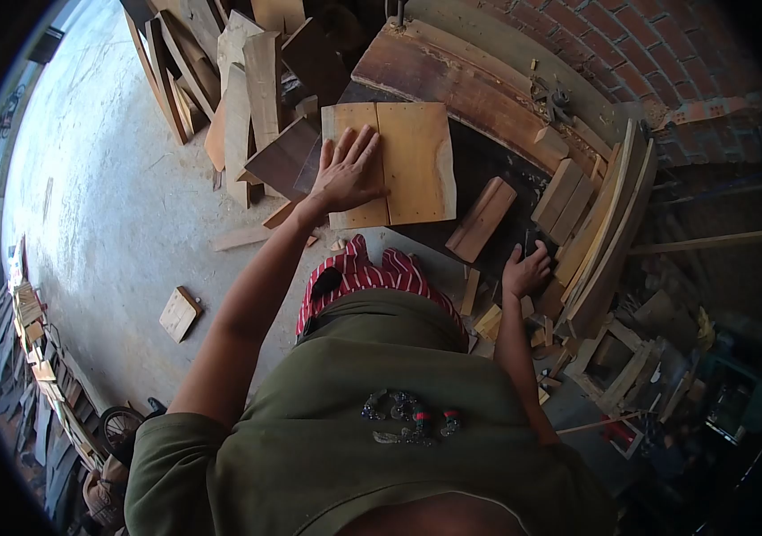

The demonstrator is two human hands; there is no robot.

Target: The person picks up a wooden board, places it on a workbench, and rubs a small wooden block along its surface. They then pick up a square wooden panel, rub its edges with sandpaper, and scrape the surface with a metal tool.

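My left hand (348, 171) lies flat with spread fingers on a squarish light wooden panel (421, 161). The panel is made of two boards with a seam between them, and small dark holes run along its edges. It rests on a dark bench (425, 234) in front of me. My right hand (526, 271) is low at the bench's right side, fingers curled, with a slim dark thing between thumb and forefinger; I cannot tell what it is. Close to that hand are a wooden block (481, 220) with a lengthwise groove and a pair of blocks (563, 201) side by side.
A long reddish-brown plank (452, 85) lies along the bench's far side. Long curved boards (615, 228) stand at the right, above scattered offcuts. Boards (249, 98) lean upright at the far left. One small wood piece (180, 314) lies on the concrete floor (122, 179).
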